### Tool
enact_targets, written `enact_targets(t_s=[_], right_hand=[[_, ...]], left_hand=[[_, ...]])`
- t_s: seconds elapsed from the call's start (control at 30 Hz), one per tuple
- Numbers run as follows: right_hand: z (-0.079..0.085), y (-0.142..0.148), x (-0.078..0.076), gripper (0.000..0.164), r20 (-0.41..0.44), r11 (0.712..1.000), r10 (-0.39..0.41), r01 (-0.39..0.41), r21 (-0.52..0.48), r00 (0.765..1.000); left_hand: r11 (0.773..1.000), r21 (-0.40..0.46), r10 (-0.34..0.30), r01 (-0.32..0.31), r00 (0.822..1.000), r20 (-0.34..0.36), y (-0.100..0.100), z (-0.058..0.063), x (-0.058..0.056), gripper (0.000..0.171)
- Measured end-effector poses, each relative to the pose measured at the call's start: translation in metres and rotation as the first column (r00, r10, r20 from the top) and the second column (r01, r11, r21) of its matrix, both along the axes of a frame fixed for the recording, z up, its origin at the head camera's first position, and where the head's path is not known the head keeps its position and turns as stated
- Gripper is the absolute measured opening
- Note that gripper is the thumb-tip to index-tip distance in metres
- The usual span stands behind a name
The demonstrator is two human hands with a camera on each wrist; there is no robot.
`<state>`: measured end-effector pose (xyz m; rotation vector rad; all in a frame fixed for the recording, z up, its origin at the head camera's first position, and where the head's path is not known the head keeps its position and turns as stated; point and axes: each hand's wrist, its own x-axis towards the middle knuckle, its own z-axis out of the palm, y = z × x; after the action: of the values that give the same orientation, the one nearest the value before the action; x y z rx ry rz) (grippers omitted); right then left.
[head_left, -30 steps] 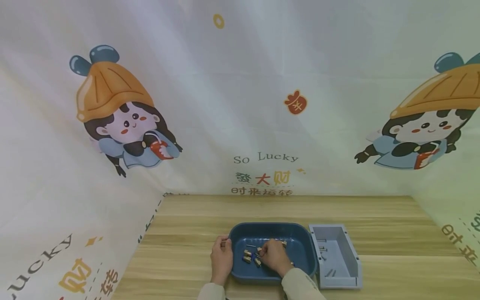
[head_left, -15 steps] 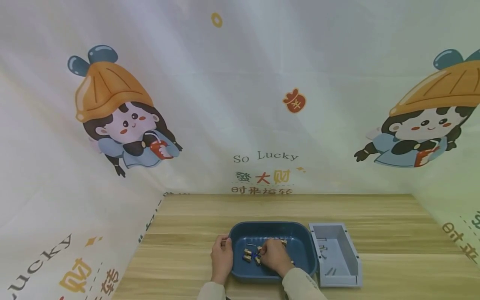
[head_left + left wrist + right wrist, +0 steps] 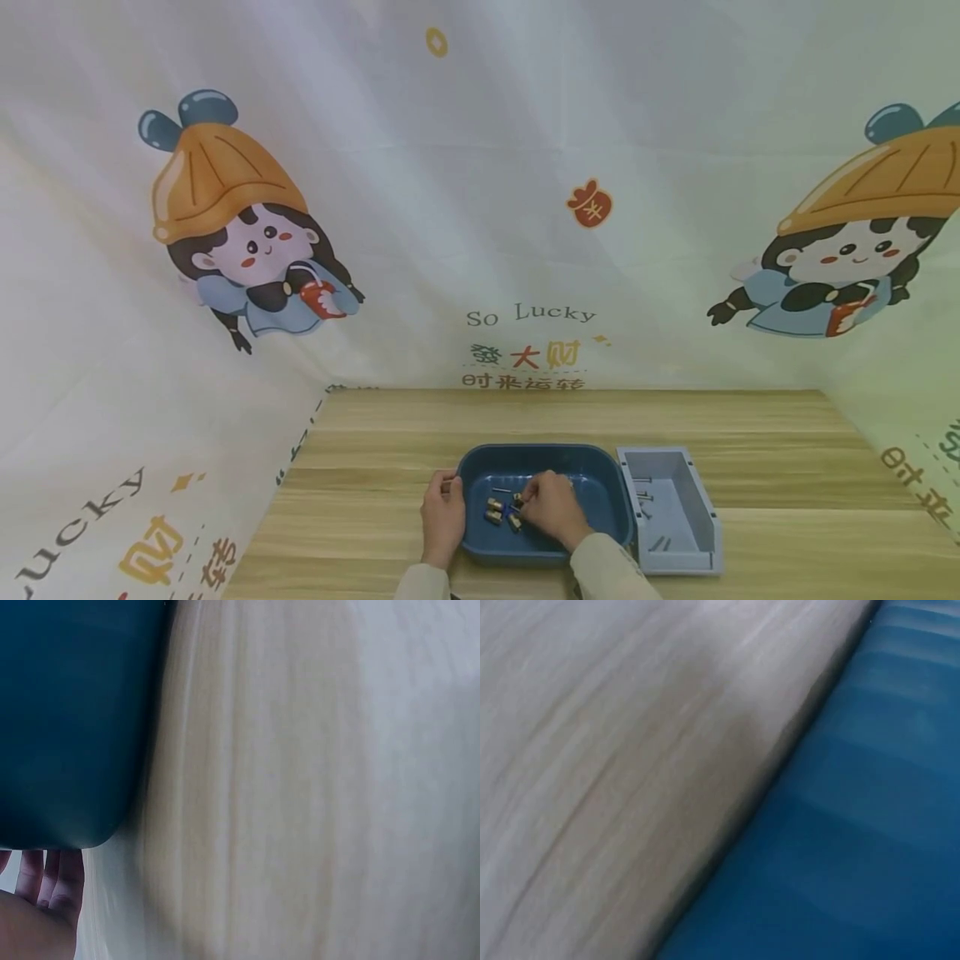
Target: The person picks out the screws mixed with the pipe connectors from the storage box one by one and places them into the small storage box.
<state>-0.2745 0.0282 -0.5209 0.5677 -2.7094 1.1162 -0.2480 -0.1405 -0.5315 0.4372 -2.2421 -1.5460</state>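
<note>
In the head view my left hand (image 3: 443, 515) grips the left side of a dark blue basin (image 3: 480, 546), thumb near the rim. The left wrist view shows its fingers (image 3: 70, 881) against the basin's outer wall. My right hand (image 3: 557, 507) reaches into the basin with fingers bent and fingertips close together, right at a small brass fitting (image 3: 517, 498). I cannot tell whether a piece is between them. More brass fittings (image 3: 493, 517) and a small blue piece (image 3: 507, 509) lie left of those fingertips. A thin silver screw (image 3: 501, 490) lies behind them.
A grey open-front bin (image 3: 678, 508) stands against the basin's right side, with several screws (image 3: 643, 497) along its left part. Both stand on a wood-grain table (image 3: 360, 467). A printed cloth (image 3: 405, 208) hangs behind and at both sides.
My right hand has lifted slightly and shifted a little right inside the basin, its fingertips staying by the brass fitting. The left hand and the basin stay in place.
</note>
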Motion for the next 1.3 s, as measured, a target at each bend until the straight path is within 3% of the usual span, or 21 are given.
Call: enact_targets(t_s=[0.47, 0.73, 1.3], right_hand=[[0.010, 0.017, -0.006, 0.009, -0.023, 0.998, 0.006, -0.007, -0.066, 1.000], [0.012, 0.028, -0.007, 0.008, -0.075, 0.995, -0.053, 0.046, -0.085, 0.996], [0.028, 0.071, -0.009, 0.009, -0.022, 0.985, -0.155, 0.153, -0.078, 0.988]], left_hand=[[1.000, 0.017, -0.012, 0.011, 1.000, 0.018, 0.002, 0.000, -0.001, 0.016], [1.000, 0.004, -0.002, 0.002, 1.000, 0.000, 0.002, -0.002, -0.002, 0.015], [1.000, -0.001, 0.000, 0.000, 1.000, 0.007, 0.001, -0.001, -0.001, 0.015]])
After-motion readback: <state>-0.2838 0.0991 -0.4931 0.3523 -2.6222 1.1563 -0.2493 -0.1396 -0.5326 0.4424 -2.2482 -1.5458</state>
